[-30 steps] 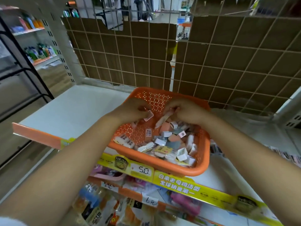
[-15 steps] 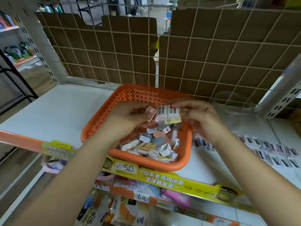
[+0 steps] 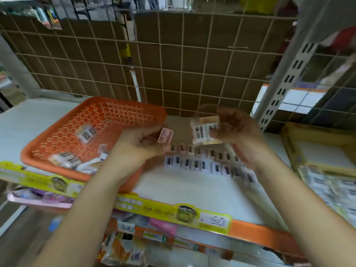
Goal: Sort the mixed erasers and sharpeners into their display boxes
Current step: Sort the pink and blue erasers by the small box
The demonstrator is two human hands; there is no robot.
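1. Head view, hands: left hand (image 3: pixel 138 145) pinches a small pink sharpener (image 3: pixel 165 135) between thumb and fingertips, held up over the right edge of the orange basket (image 3: pixel 57 139). Right hand (image 3: pixel 234 130) grips two white erasers (image 3: pixel 204 132) side by side, printed sleeves facing the camera, raised above the shelf to the right of the basket.

2. Head view, source: the basket sits on the white shelf (image 3: pixel 192 189), left of centre. A few mixed pieces lie in its near corner; the picture is blurred, so I cannot tell each kind apart.

3. Head view, sorted stock: rows of small white pieces (image 3: pixel 202 162) stand on the shelf just below both hands, stretching right. A cardboard display box (image 3: pixel 308 135) sits at the far right, with more blurred packs in front of it.

4. Handling, as a judgement: the sharpener looks light, hard and smooth, so a pinch across its flat faces should hold; it could slip if squeezed at the corners. The erasers look light and slightly soft, and their paper sleeves may slide, so hold them across the sleeves' broad sides, pressing the pair together.

5. Step in hand, as a judgement: each hand seems to carry its kind toward its own place on the right.
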